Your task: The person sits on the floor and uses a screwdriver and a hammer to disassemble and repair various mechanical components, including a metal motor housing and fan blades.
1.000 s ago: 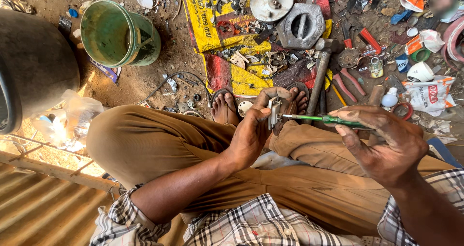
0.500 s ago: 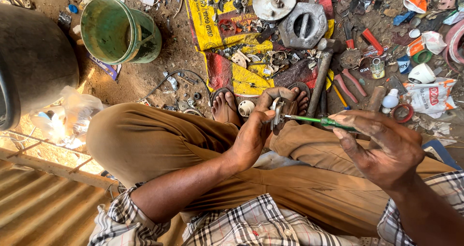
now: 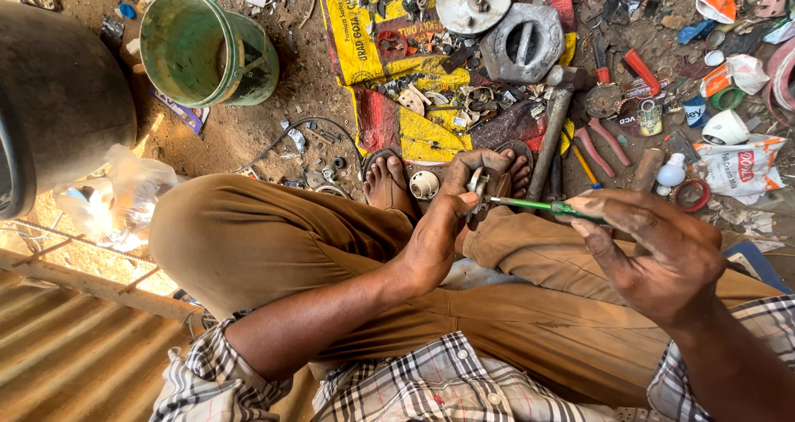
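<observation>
A small metal part (image 3: 479,183) is being gripped by the left hand (image 3: 443,223) above the feet. A green screwdriver (image 3: 538,207) is being held in the closed right hand (image 3: 654,252), with its tip touching the part.

The left hand (image 3: 443,223) sits near the centre of the view, its forearm running in from seven o'clock, wrist bent slightly upward. Its fingers curl closed toward twelve o'clock, thumb pressed along the top, all grimy with dark dirt. The right hand (image 3: 654,252) lies at three o'clock from the left, its forearm entering from five o'clock. Its palm faces up and inward, fingers pinched together and pointing toward nine o'clock, at the left hand.
</observation>
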